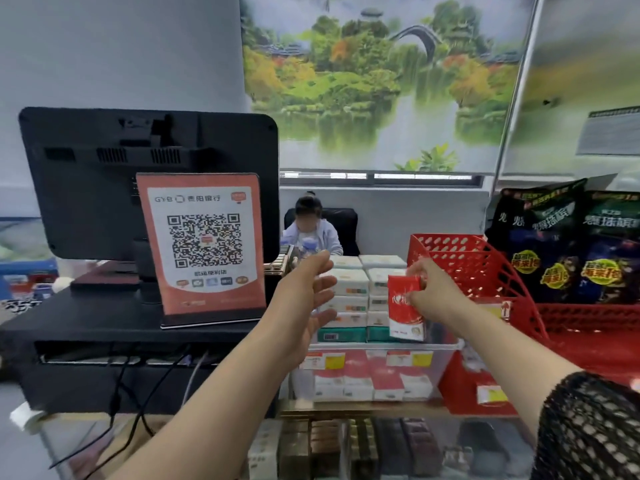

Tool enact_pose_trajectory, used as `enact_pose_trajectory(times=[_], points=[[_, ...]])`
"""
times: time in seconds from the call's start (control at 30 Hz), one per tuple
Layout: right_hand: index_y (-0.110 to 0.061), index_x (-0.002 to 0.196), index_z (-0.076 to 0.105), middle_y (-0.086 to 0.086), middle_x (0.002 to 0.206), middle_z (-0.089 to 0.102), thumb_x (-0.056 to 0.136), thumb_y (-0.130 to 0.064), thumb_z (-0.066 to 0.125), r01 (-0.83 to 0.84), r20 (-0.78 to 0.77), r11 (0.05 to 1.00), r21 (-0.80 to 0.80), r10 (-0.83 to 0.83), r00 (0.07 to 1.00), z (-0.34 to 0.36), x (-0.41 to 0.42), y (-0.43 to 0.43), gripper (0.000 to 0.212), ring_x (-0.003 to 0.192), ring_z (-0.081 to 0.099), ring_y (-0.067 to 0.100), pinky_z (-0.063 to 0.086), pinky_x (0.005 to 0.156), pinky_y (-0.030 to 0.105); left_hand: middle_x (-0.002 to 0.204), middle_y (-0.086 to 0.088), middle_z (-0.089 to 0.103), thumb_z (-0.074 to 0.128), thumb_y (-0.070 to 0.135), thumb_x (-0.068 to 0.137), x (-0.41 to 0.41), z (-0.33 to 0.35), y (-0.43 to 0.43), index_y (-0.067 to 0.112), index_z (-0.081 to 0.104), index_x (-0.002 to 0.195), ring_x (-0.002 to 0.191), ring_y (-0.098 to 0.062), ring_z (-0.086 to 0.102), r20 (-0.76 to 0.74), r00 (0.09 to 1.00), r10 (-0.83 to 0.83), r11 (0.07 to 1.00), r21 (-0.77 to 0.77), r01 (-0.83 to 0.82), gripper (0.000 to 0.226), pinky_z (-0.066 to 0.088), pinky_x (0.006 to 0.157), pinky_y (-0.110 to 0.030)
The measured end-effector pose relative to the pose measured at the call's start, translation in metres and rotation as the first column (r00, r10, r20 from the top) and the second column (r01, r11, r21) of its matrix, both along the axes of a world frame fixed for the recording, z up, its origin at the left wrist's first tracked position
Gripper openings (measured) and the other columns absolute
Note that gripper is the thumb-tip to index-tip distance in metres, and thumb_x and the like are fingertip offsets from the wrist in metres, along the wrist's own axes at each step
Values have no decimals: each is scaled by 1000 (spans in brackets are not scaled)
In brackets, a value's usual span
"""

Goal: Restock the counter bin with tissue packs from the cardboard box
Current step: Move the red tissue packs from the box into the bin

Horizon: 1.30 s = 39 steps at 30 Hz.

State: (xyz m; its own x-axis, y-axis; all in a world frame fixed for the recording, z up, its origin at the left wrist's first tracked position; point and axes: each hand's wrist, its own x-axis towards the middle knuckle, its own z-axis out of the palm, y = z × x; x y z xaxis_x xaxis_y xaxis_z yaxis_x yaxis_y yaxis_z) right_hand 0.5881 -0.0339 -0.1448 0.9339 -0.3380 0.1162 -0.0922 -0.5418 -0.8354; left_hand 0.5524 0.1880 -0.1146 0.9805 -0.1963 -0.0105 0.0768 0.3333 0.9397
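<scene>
Two bare hands are extended over the counter. The right hand (pixel 431 289) pinches a red tissue pack (pixel 404 311) by its upper end, fingers curled over the top edge; the pack hangs upright below them; the grip is narrow and closed on this pack alone. Directly beneath the grip sits the clear counter bin (pixel 443 347), its rim level with the pack's lower edge; whether pack and rim touch cannot be told. Through the bin's front wall, further red-and-white packs (pixel 367 375) stand in a row. The right forearm rises from lower right, with a black mesh sleeve (pixel 588 431) at the elbow.

Left of the grip, the left hand (pixel 308 299) holds nothing; its fingers are straight and spread, palm turned toward the pack and apart from it. Between and beyond the hands, white cartons (pixel 349 282) are stacked. Right of the grip stands a red perforated basket (pixel 485 265); beyond that, dark snack bags (pixel 571 237). Further left of the grip, a QR payment sign (pixel 207 244) leans before a black monitor (pixel 104 174).
</scene>
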Motion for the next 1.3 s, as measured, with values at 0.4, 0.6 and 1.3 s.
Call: enact_pose_trajectory(times=[0.4,0.6,1.3], points=[[-11,130,41,15,126,48,87,0,42,-337,-486,855,-395,117,866,-41,48,-34,44,91,44,19,41,77,28,105,-6,68,61,41,87,34,-22,-22,19,68,100,100,-22,63,-74,995,65,997,55,-61,26,53,69,-31],[-12,129,51,7,115,58,92,-6,46,-599,-705,568,-565,45,708,-47,57,-28,38,95,57,20,48,79,25,108,-9,65,60,39,88,43,-28,-33,17,67,104,102,-23,62,-99,993,69,996,62,-63,29,53,70,-32],[-9,125,53,11,129,54,95,-15,48,-621,-718,509,-597,7,696,-69,72,-18,31,111,54,24,41,95,30,97,-5,66,56,40,91,50,-48,-23,19,67,94,91,-19,64,-131,990,61,997,61,-53,24,54,75,-32]])
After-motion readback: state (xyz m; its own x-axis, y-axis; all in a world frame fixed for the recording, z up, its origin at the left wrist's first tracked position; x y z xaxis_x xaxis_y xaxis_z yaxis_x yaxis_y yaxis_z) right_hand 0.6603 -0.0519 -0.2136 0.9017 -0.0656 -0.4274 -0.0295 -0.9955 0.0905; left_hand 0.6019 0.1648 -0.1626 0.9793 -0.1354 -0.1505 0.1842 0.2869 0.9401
